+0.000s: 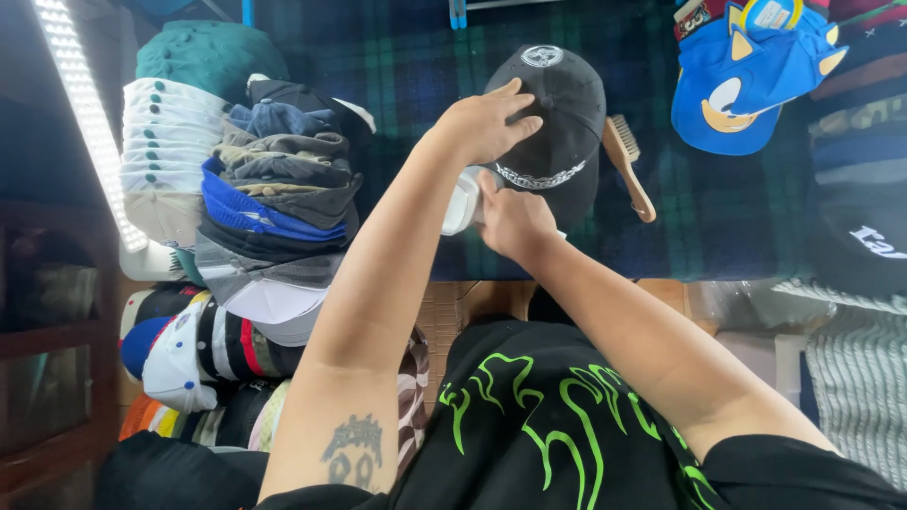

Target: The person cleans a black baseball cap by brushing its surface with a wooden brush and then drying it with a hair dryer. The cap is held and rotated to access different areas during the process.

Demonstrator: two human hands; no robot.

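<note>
I look down at a dark green-and-blue plaid cloth (397, 66) covering the work surface. On it lies a black fabric cap with a round white crown emblem (557, 123). My left hand (487, 123) rests flat on its crown, fingers spread. My right hand (515, 222) grips its brim edge. Left of the cap, stacked caps (274, 189); right, a wooden brush (628, 165).

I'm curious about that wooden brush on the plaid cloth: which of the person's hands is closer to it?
Right. The right hand sits at the black cap's brim, left of the wooden brush. The left hand rests on the cap's crown, farther left.
</note>
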